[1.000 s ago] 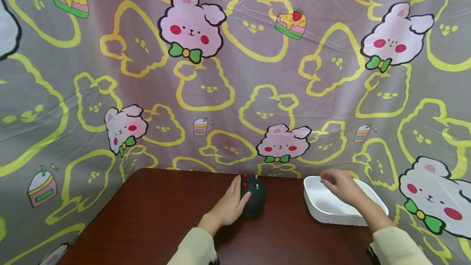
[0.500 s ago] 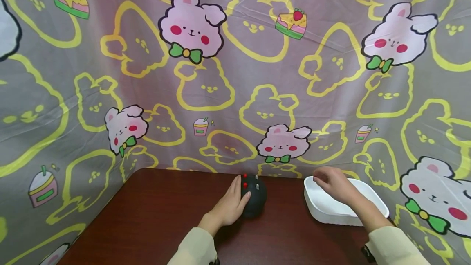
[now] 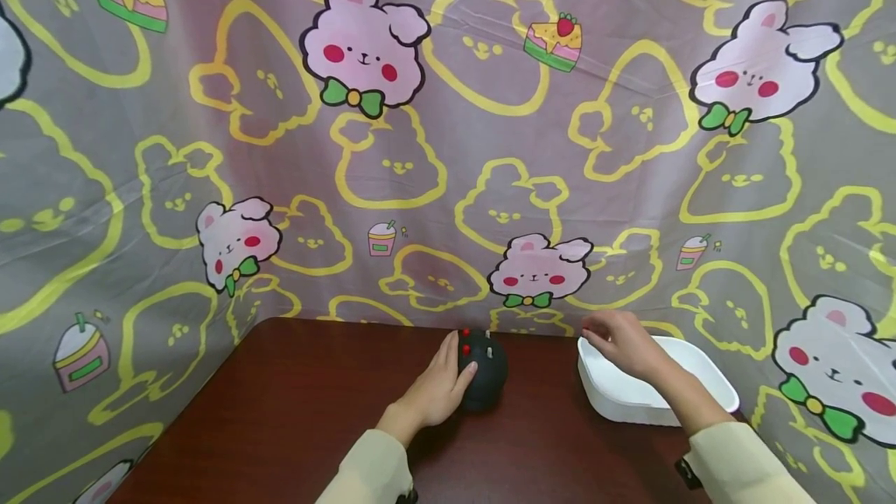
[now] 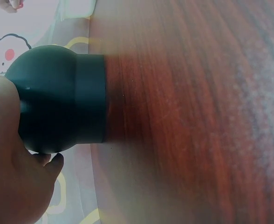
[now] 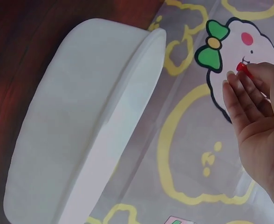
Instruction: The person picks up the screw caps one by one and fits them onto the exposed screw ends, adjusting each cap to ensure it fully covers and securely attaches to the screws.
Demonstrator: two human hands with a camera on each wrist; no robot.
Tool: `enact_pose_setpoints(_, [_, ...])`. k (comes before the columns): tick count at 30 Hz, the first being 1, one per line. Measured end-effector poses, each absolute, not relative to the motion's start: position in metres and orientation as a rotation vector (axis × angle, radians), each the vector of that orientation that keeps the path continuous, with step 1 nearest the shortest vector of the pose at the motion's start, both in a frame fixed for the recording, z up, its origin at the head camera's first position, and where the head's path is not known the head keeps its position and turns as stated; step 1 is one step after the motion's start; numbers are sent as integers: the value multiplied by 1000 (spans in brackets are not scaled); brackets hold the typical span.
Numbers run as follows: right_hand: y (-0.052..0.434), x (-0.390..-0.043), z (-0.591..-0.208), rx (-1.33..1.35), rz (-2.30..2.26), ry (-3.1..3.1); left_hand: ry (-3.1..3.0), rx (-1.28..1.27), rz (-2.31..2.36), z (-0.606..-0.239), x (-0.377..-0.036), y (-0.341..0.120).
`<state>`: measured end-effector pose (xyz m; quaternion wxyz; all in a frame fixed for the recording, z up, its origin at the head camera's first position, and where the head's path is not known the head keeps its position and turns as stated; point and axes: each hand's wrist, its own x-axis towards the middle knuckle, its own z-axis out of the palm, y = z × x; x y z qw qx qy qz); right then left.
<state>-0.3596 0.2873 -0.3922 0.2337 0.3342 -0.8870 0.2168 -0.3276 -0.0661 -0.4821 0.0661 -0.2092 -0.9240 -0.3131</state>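
Note:
A black ball-shaped holder (image 3: 488,383) with a flat base stands upright on the brown table. Small red pegs (image 3: 467,349) and whitish pegs (image 3: 490,352) stick out of its top. My left hand (image 3: 432,395) grips the holder from the left, thumb across its near side and fingers along its far left. Above the left rim of a white tray (image 3: 612,404), my right hand (image 3: 626,344) pinches a small red peg (image 5: 242,68) between thumb and fingertips. The right wrist view shows that peg best; part of it is hidden by the fingers.
The white tray stands right of the holder, near the back of the table (image 3: 301,411). A patterned cloth (image 3: 434,138) with rabbit faces hangs behind and along both sides. What lies inside the tray cannot be seen.
My right hand has moved left, from over the tray's inside to above its left rim, with the red peg in its fingers. The left hand and the holder have stayed in place.

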Motion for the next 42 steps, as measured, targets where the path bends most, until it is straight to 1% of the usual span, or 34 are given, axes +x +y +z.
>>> enact_pose_setpoints(11, [270,-360,-390,990,632,-2393,-2799,-619,-934,-483,-329,-66])
enact_pose_setpoints(18, [258,-357,-387,974,650,-2429,-2798,-615,-950,-484,-329,-65])
enact_pose_setpoints(31, [235,-361,-383,974,662,-2450,-2813,-599,-960,-482,-325,-66])
enact_pose_setpoints(42, [221,-367,-384,1005,691,-2388,-2761,-624,-929,-485,-331,-65])
